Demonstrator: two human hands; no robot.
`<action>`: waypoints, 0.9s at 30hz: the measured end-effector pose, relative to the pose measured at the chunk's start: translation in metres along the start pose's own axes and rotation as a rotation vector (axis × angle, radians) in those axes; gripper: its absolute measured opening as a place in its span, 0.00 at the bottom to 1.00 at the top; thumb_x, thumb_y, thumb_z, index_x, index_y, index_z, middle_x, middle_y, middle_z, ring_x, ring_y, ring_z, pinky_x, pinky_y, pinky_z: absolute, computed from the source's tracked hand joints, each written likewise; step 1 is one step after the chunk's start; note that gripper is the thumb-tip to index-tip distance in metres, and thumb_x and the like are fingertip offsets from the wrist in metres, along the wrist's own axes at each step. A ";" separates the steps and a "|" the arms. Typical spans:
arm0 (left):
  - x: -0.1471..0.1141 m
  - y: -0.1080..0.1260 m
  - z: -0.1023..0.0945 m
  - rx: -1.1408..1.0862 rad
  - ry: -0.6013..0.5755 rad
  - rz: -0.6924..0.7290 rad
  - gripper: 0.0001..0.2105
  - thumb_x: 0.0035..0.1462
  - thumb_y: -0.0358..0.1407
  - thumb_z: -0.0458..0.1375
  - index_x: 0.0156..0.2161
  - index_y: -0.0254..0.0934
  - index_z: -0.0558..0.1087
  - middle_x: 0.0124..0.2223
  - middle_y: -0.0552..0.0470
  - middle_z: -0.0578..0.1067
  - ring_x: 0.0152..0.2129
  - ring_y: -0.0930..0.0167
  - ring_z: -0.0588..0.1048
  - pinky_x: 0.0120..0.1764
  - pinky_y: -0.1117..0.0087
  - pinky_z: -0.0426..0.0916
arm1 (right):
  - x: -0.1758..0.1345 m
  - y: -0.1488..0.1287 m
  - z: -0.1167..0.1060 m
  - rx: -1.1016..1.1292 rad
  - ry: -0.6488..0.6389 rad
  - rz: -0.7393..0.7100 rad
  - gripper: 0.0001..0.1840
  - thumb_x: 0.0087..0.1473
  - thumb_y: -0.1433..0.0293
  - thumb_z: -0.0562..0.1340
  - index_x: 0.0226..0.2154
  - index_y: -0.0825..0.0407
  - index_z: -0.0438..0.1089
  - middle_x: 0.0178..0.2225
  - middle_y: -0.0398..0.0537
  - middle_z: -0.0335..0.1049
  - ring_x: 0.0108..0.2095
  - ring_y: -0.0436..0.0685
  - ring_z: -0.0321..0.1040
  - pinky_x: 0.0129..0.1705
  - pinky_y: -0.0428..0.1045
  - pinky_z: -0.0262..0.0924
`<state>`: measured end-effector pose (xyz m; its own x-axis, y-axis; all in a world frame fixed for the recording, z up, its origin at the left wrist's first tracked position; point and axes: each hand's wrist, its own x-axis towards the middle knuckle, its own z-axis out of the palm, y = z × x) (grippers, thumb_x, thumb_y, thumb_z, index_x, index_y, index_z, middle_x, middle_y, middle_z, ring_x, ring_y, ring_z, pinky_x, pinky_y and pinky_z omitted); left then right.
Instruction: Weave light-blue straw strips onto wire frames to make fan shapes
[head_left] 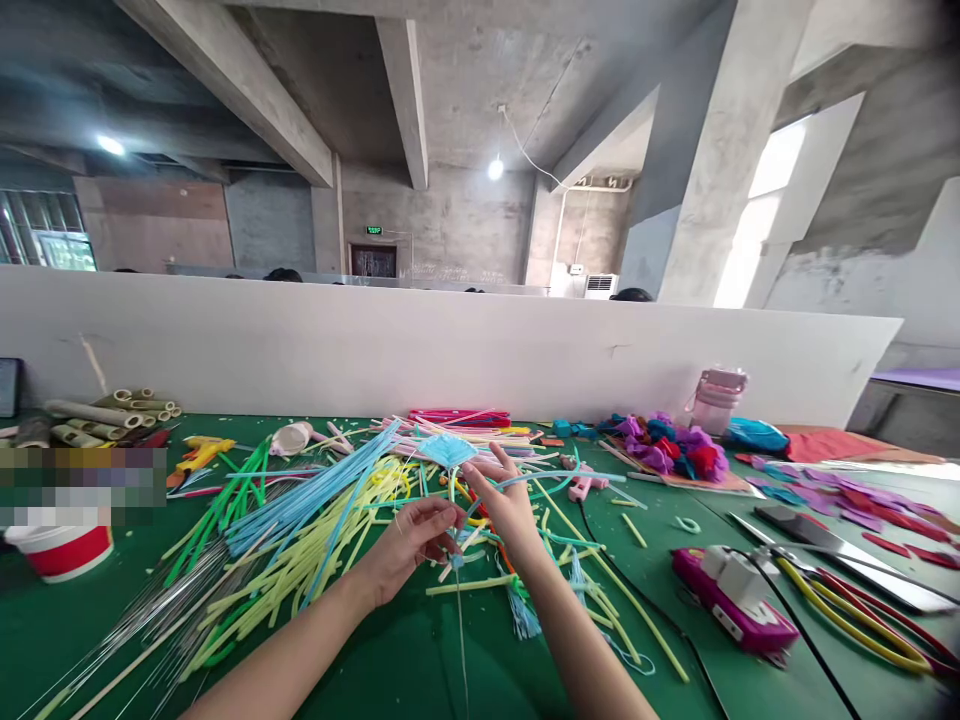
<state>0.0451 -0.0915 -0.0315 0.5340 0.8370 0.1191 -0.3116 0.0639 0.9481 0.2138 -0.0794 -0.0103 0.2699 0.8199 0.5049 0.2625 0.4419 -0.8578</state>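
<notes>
My left hand (421, 532) is closed, its thumb and fingertips pinched together around a thin wire stem. From below these fingers the pale wire (462, 640) hangs down, with a small blue knot (457, 562) near its top. A light blue diamond-shaped piece (448, 449) stands just above both hands. My right hand (506, 500) is beside the left one, thumb and fingers closing on a light blue pipe cleaner (559, 478) that sticks out to the right. Exactly where the strand joins the stem is hidden by the fingers.
Blue pipe cleaners (315, 490) and yellow-green ones (300, 570) lie in heaps at left, over thin metal wires (150, 620). A yellow glue gun (202, 455), a pink glue gun (586, 482), a purple power strip (735, 605) and pliers (855, 610) lie around. A white partition (480, 350) stands behind.
</notes>
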 end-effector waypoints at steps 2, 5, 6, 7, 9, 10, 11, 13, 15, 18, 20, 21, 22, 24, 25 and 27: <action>-0.001 0.000 0.003 0.006 -0.018 0.000 0.13 0.54 0.44 0.66 0.38 0.35 0.77 0.38 0.51 0.74 0.27 0.75 0.76 0.25 0.77 0.64 | 0.001 -0.002 0.000 0.022 -0.012 0.061 0.16 0.44 0.52 0.70 0.28 0.47 0.81 0.48 0.53 0.75 0.63 0.69 0.55 0.62 0.60 0.49; -0.002 0.001 0.005 0.014 -0.024 -0.004 0.13 0.54 0.43 0.66 0.37 0.35 0.77 0.38 0.51 0.74 0.27 0.74 0.76 0.26 0.77 0.64 | 0.003 -0.005 -0.001 0.066 -0.037 0.084 0.16 0.43 0.53 0.70 0.27 0.48 0.80 0.52 0.53 0.72 0.62 0.70 0.57 0.60 0.58 0.51; -0.002 0.001 0.005 0.015 -0.018 -0.003 0.13 0.54 0.43 0.66 0.37 0.35 0.77 0.38 0.51 0.74 0.27 0.74 0.76 0.26 0.77 0.64 | 0.002 -0.006 -0.001 0.081 -0.040 0.088 0.16 0.43 0.54 0.70 0.26 0.49 0.80 0.52 0.53 0.71 0.61 0.70 0.57 0.60 0.58 0.52; -0.001 0.002 0.005 0.017 -0.010 -0.003 0.13 0.53 0.44 0.66 0.36 0.35 0.76 0.38 0.51 0.74 0.27 0.75 0.76 0.26 0.77 0.64 | 0.002 -0.007 -0.001 0.097 -0.042 0.089 0.15 0.44 0.54 0.70 0.26 0.49 0.79 0.52 0.54 0.71 0.61 0.69 0.58 0.59 0.58 0.52; 0.000 0.004 0.003 0.020 0.012 -0.008 0.13 0.53 0.44 0.67 0.37 0.35 0.77 0.38 0.51 0.74 0.26 0.75 0.76 0.26 0.77 0.64 | 0.000 -0.010 -0.002 0.139 -0.023 0.094 0.14 0.46 0.55 0.69 0.25 0.49 0.78 0.50 0.52 0.72 0.60 0.68 0.59 0.59 0.57 0.52; 0.000 0.005 0.002 0.021 0.023 -0.013 0.13 0.53 0.44 0.67 0.37 0.35 0.77 0.38 0.51 0.74 0.26 0.75 0.76 0.26 0.78 0.64 | -0.001 -0.011 -0.002 0.171 -0.005 0.103 0.13 0.46 0.56 0.68 0.25 0.49 0.77 0.48 0.51 0.73 0.58 0.67 0.61 0.59 0.56 0.52; 0.000 0.005 0.000 0.021 0.034 -0.019 0.13 0.53 0.44 0.67 0.36 0.35 0.77 0.38 0.51 0.74 0.27 0.76 0.75 0.26 0.78 0.64 | -0.001 -0.012 -0.004 0.212 0.023 0.119 0.13 0.47 0.56 0.68 0.25 0.49 0.76 0.46 0.50 0.74 0.57 0.65 0.63 0.58 0.55 0.52; 0.000 0.005 -0.004 0.015 0.061 -0.030 0.13 0.52 0.43 0.68 0.36 0.35 0.77 0.38 0.52 0.74 0.26 0.76 0.75 0.26 0.78 0.64 | 0.002 -0.013 -0.009 0.307 0.100 0.171 0.12 0.47 0.57 0.67 0.27 0.49 0.75 0.41 0.47 0.75 0.51 0.62 0.67 0.55 0.53 0.55; 0.001 0.004 -0.008 0.004 0.097 -0.039 0.13 0.51 0.43 0.68 0.35 0.35 0.77 0.38 0.52 0.73 0.26 0.77 0.75 0.26 0.77 0.64 | 0.008 -0.010 -0.017 0.396 0.199 0.216 0.12 0.46 0.58 0.65 0.31 0.49 0.75 0.38 0.46 0.75 0.47 0.60 0.69 0.49 0.51 0.60; 0.003 0.003 -0.015 -0.011 0.146 -0.048 0.13 0.49 0.43 0.69 0.36 0.36 0.77 0.38 0.53 0.74 0.26 0.77 0.75 0.26 0.78 0.65 | 0.023 -0.001 -0.034 0.426 0.382 0.223 0.13 0.44 0.59 0.63 0.30 0.50 0.74 0.38 0.47 0.75 0.42 0.58 0.70 0.40 0.49 0.62; 0.004 0.003 -0.020 -0.014 0.168 -0.041 0.14 0.49 0.43 0.69 0.37 0.36 0.78 0.38 0.52 0.75 0.26 0.77 0.75 0.25 0.78 0.65 | 0.030 0.006 -0.042 0.342 0.475 0.236 0.12 0.43 0.59 0.62 0.26 0.50 0.72 0.33 0.46 0.75 0.38 0.57 0.70 0.36 0.48 0.61; 0.005 0.004 -0.023 -0.016 0.181 -0.038 0.14 0.49 0.43 0.69 0.36 0.36 0.78 0.38 0.52 0.75 0.26 0.77 0.75 0.25 0.78 0.66 | 0.032 0.009 -0.045 0.303 0.492 0.248 0.12 0.43 0.59 0.62 0.24 0.51 0.71 0.30 0.45 0.74 0.35 0.56 0.69 0.34 0.48 0.60; 0.006 0.006 -0.025 -0.019 0.196 -0.035 0.14 0.49 0.43 0.70 0.36 0.36 0.78 0.37 0.53 0.75 0.26 0.77 0.75 0.25 0.78 0.66 | 0.033 0.011 -0.046 0.271 0.491 0.260 0.11 0.42 0.60 0.63 0.22 0.51 0.71 0.27 0.44 0.72 0.33 0.56 0.68 0.32 0.48 0.59; 0.007 0.008 -0.030 -0.027 0.223 -0.031 0.14 0.49 0.43 0.70 0.36 0.36 0.78 0.37 0.53 0.75 0.26 0.77 0.75 0.25 0.79 0.66 | 0.032 0.013 -0.046 0.238 0.450 0.278 0.11 0.40 0.61 0.64 0.19 0.52 0.70 0.21 0.43 0.69 0.29 0.56 0.66 0.29 0.48 0.57; 0.007 0.010 -0.032 -0.031 0.234 -0.029 0.14 0.48 0.43 0.70 0.36 0.37 0.78 0.37 0.53 0.74 0.26 0.77 0.75 0.24 0.79 0.67 | 0.031 0.013 -0.045 0.226 0.427 0.282 0.11 0.40 0.62 0.65 0.18 0.52 0.70 0.20 0.43 0.68 0.28 0.56 0.65 0.28 0.48 0.56; 0.008 0.011 -0.035 -0.041 0.247 -0.020 0.14 0.48 0.43 0.70 0.36 0.37 0.78 0.38 0.53 0.74 0.26 0.77 0.75 0.24 0.79 0.67 | 0.027 0.011 -0.043 0.211 0.384 0.279 0.11 0.40 0.62 0.66 0.18 0.53 0.72 0.20 0.44 0.69 0.28 0.56 0.65 0.28 0.48 0.56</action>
<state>0.0180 -0.0650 -0.0308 0.3332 0.9427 0.0201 -0.3375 0.0993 0.9361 0.2639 -0.0677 -0.0019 0.6342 0.7414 0.2194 -0.0495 0.3221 -0.9454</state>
